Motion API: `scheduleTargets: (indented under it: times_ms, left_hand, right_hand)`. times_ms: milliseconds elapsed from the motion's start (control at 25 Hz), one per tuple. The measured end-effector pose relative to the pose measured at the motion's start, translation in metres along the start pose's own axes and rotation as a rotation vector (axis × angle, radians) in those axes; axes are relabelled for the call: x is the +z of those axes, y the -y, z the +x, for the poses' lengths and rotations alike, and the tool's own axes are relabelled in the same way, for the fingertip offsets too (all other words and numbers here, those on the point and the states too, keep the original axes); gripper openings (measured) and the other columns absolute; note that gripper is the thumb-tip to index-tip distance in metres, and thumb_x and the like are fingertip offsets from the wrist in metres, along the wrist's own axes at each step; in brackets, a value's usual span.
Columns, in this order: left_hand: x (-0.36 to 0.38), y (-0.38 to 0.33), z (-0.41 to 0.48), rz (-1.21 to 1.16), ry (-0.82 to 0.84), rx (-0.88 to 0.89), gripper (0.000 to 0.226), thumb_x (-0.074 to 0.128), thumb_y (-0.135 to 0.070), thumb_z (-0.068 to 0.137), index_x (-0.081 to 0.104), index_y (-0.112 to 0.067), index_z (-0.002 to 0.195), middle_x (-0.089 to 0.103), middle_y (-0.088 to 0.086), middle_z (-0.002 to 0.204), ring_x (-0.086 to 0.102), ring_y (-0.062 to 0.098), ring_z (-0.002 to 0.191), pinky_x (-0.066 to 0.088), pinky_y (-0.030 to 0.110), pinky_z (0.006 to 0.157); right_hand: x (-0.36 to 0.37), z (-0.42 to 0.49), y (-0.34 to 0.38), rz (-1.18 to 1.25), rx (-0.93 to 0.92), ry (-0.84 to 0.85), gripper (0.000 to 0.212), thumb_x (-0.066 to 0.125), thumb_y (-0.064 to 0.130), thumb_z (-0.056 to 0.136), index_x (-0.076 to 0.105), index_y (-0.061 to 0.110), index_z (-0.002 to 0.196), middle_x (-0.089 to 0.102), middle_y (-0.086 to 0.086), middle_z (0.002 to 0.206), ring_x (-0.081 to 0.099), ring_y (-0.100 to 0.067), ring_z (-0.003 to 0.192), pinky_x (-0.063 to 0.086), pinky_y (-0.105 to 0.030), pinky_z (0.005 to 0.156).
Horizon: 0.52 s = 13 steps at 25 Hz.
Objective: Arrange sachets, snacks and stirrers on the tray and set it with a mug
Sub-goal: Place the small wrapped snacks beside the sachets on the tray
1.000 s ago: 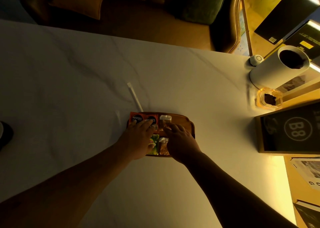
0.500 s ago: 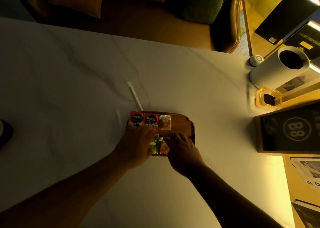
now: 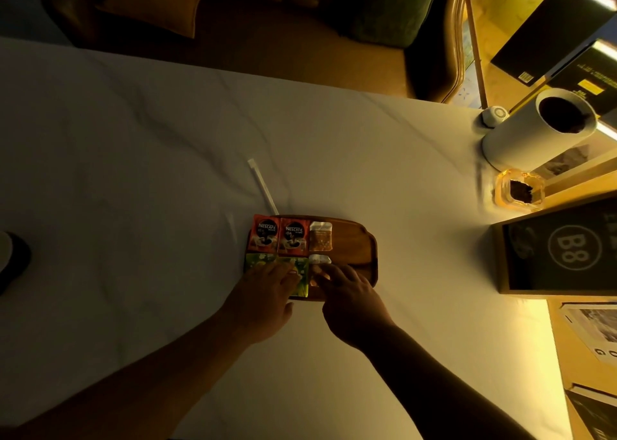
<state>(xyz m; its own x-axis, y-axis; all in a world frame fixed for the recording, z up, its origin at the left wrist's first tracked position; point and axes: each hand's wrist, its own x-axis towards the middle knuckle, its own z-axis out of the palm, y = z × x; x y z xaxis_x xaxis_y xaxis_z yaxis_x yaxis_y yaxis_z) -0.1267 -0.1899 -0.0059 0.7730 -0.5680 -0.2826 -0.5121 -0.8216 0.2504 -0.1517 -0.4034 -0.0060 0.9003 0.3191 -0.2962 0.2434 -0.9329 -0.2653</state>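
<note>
A small wooden tray (image 3: 354, 246) lies on the white marble table. Its far row holds two red Nescafe sachets (image 3: 278, 236) and a clear snack packet (image 3: 320, 236). In the near row lie green sachets (image 3: 263, 261) and a second snack packet (image 3: 320, 260). My left hand (image 3: 267, 292) rests flat with its fingertips on the green sachets. My right hand (image 3: 347, 292) touches the near snack packet with its fingertips. A white wrapped stirrer (image 3: 262, 186) lies on the table just beyond the tray's far left corner. A dark mug (image 3: 13, 259) is partly visible at the left edge.
A white cylinder (image 3: 534, 129) stands at the table's right, with an amber glass dish (image 3: 519, 191) beside it. A framed dark sign marked B8 (image 3: 564, 256) lies to the right of the tray. A sofa with cushions sits behind the table.
Both hands have slid from the tray's far row back to its near row. The Nescafe sachets and far snack packet are now uncovered.
</note>
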Motion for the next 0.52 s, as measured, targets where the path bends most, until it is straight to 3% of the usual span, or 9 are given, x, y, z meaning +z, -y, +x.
scheduleTargets:
  times_ms: [160,360,520]
  left_hand:
    - [-0.002,0.000,0.000,0.010,-0.003,0.012,0.055,0.065,-0.040,0.085,0.045,-0.022,0.132,0.049,0.006,0.142,0.047,0.030,0.129,0.044,0.049,0.103]
    - [-0.005,0.000,0.001,0.014,-0.011,0.015,0.052,0.068,-0.038,0.082,0.049,-0.022,0.128,0.052,0.005,0.138,0.052,0.029,0.124,0.047,0.048,0.098]
    - [-0.005,0.001,0.000,-0.003,-0.013,0.022,0.052,0.066,-0.037,0.083,0.047,-0.022,0.129,0.050,0.005,0.139,0.050,0.029,0.126,0.047,0.048,0.099]
  right_hand:
    - [-0.013,0.024,-0.003,0.060,0.097,-0.147,0.062,0.068,0.038,0.084,0.040,0.032,0.139,0.054,-0.003,0.140,0.047,-0.030,0.127,0.051,-0.050,0.090]
    - [-0.017,0.055,-0.009,-0.050,0.107,-0.030,0.068,0.069,0.042,0.087,0.040,0.024,0.146,0.049,-0.009,0.145,0.044,-0.034,0.130,0.048,-0.050,0.095]
    - [-0.012,0.051,-0.008,-0.097,0.083,-0.054,0.072,0.077,0.046,0.078,0.048,0.022,0.139,0.054,-0.008,0.139,0.050,-0.031,0.122,0.051,-0.046,0.091]
